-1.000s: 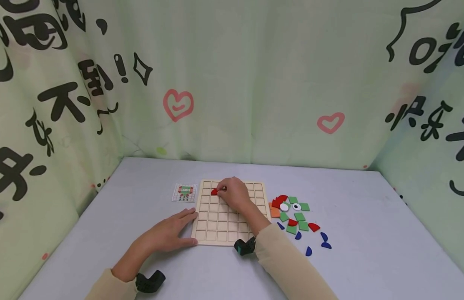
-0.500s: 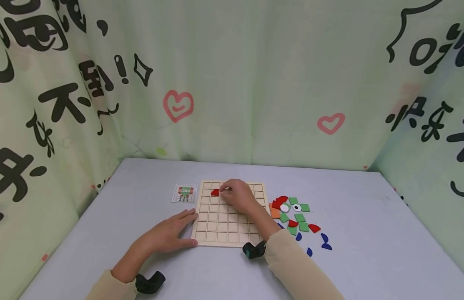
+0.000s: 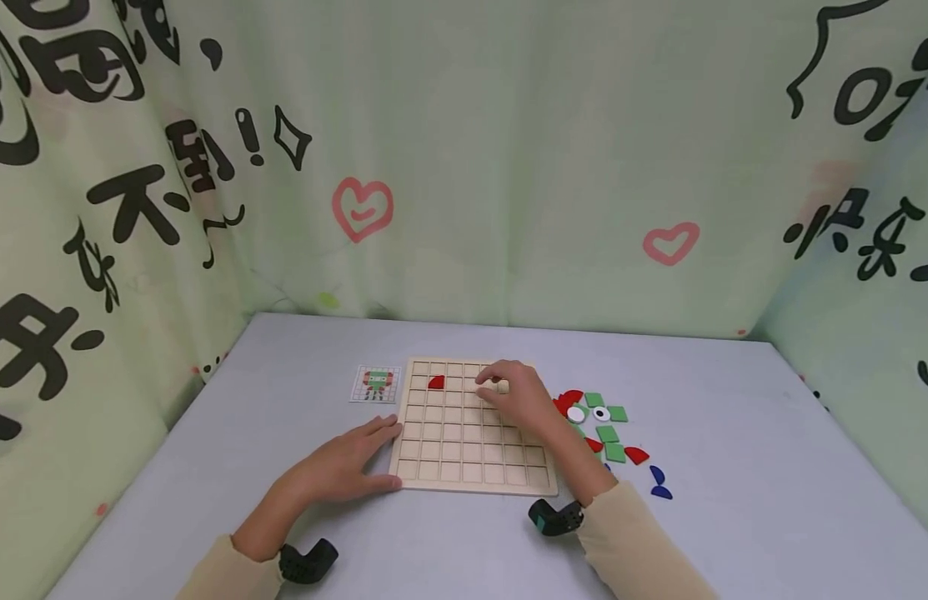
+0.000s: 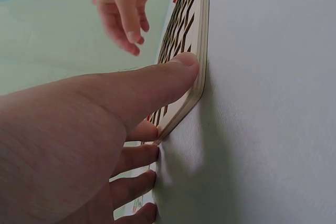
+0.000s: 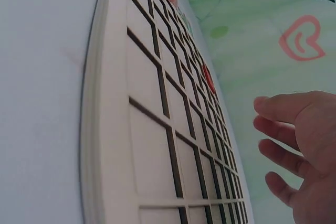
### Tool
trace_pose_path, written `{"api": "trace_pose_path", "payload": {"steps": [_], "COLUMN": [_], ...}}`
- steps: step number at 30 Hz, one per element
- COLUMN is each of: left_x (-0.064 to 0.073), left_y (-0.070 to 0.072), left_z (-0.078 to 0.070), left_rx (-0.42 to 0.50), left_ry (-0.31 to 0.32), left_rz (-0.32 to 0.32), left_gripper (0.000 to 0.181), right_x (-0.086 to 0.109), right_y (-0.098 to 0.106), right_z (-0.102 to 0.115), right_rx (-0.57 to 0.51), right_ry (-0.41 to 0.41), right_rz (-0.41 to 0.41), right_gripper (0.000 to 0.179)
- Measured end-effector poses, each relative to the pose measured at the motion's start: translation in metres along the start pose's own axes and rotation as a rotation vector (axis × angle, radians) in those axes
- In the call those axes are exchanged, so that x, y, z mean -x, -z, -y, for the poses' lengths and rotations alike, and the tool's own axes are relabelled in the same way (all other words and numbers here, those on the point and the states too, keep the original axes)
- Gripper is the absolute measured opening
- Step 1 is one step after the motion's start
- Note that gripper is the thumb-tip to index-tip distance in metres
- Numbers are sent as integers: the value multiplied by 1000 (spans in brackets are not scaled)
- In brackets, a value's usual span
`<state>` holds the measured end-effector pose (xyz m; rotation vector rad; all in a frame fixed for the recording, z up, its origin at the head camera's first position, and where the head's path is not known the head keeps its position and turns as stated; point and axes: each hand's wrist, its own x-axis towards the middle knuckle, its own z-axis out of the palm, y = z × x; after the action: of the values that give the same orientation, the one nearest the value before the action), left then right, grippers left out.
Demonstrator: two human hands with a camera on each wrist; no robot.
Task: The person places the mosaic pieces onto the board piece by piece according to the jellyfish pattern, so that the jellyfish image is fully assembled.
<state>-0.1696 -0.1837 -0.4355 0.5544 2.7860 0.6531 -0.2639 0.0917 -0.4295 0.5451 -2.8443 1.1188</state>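
Note:
A wooden grid board (image 3: 464, 457) lies on the table, with a single red quarter-round piece (image 3: 437, 382) in a cell near its upper left. My left hand (image 3: 342, 468) rests at the board's left edge, fingers extended. The left wrist view shows its thumb (image 4: 176, 74) on the rim near a corner and the other fingertips along the side. Over the board's upper right is my right hand (image 3: 522, 403), fingers loosely bent and holding nothing. In the right wrist view its fingers (image 5: 281, 153) are spread apart from each other, above the grid (image 5: 152, 116).
A small pattern card (image 3: 376, 384) with a red and green figure lies left of the board. To the right are loose green squares (image 3: 615, 452), red pieces (image 3: 637, 456), white round pieces (image 3: 601, 413) and blue pieces (image 3: 661, 492). A printed curtain (image 3: 448, 275) stands behind the table.
My right hand has let go of the red piece, which stays in the grid, and has moved right across the board. The left hand keeps its place. The head view has shifted slightly.

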Motion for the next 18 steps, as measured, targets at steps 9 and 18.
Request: {"api": "trace_pose_path", "payload": {"steps": [9, 18], "left_x": [1, -1], "left_y": [-2, -2], "left_z": [-1, -3], "left_rx": [-5, -17], "left_ry": [4, 28], "left_rz": [9, 6], "left_gripper": [77, 77], "right_x": [30, 51], "right_y": [26, 49], "right_z": [-20, -39], "right_rx": [15, 68], "right_ry": [26, -4], "right_rz": [-73, -126], "right_gripper": [15, 15]}}
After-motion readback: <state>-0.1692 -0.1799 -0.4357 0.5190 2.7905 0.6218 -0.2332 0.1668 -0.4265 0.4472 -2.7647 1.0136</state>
